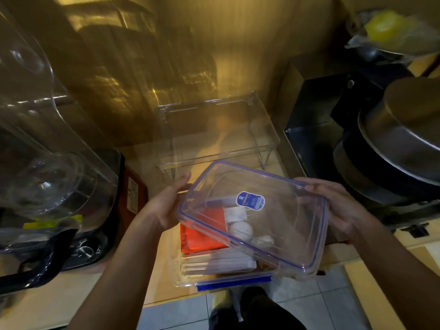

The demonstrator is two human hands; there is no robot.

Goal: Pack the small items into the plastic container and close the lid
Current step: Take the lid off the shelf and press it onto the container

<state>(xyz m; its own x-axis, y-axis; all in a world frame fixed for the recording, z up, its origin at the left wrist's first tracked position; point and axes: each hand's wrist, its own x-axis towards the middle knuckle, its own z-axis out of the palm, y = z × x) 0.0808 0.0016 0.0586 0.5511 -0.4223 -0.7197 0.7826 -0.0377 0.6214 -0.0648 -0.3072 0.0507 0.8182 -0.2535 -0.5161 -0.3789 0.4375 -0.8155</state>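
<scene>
A clear plastic lid (281, 225) with a blue seal and a blue sticker hangs tilted above the plastic container (188, 279). My left hand (169, 203) grips its left edge and my right hand (338, 206) grips its right edge. The container stands near the counter's front edge with a blue clip (234, 283) on its near side. Inside it lie an orange packet (204, 232), a white ball (240, 231), small white pieces and pale sticks (221, 263). The lid covers the container's right part.
An empty clear box (214, 134) stands behind the container. Clear plastic domes (47, 148) and a dark tray crowd the left. Steel pots (400, 139) and a black appliance (316, 115) fill the right. Tiled floor (185, 313) shows below the counter edge.
</scene>
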